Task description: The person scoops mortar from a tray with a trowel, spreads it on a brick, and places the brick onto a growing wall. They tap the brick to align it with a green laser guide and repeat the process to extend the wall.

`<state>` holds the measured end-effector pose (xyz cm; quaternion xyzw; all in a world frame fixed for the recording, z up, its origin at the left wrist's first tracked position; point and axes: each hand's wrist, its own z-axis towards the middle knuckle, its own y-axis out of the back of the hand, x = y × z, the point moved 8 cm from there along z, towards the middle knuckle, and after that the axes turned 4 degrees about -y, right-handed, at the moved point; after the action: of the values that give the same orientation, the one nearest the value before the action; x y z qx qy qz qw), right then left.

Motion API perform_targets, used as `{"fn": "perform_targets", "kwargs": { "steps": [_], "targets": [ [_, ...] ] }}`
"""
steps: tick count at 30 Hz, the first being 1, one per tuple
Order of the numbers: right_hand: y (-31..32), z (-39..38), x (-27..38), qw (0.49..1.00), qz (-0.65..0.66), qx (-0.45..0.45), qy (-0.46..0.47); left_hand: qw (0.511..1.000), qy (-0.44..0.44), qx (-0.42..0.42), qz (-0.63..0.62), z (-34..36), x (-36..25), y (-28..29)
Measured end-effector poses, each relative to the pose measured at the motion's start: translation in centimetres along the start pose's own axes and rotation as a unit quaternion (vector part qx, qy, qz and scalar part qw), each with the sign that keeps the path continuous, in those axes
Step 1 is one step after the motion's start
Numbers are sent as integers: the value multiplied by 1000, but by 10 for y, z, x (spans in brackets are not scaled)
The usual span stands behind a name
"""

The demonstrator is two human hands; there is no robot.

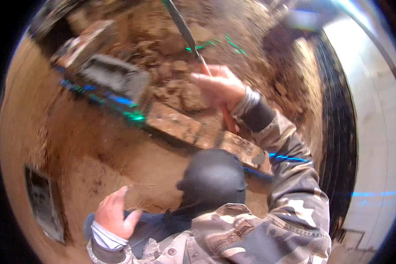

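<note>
My right hand (220,88) is closed around the reddish handle of a long narrow tool (183,30), whose grey, mortar-coloured far part points up and away. Motion blur hides the exact kind of tool. The hand is above the inner side of a low row of bricks (174,123). At the row's left end, wet grey mortar (112,75) covers the top of the brickwork. Low on the left, my left hand (114,213) is empty, its fingers stretched and thumb apart, above the brown ground.
Broken soil and rubble (171,79) lie behind the bricks. A dark rectangular pan (43,202) stands at the far left. A rounded black shape (213,180) fills the lower middle. Along the right run a dark ridged strip (339,132) and a pale surface (374,114).
</note>
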<state>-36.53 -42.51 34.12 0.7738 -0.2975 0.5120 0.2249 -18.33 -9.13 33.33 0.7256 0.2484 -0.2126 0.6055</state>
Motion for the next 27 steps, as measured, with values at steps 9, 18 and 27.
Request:
{"fn": "perform_targets", "kwargs": {
  "steps": [9,18,27],
  "targets": [
    [372,-172,-83,816,-456,-331,-128,992,23,109,-51,123,-10,-81],
    [448,-224,-314,851,119,-475,-189,963,-123,237,32,397,-117,-239],
    [500,-201,-420,735,-179,-603,-253,989,-21,133,-67,540,-197,-394]
  ]
}}
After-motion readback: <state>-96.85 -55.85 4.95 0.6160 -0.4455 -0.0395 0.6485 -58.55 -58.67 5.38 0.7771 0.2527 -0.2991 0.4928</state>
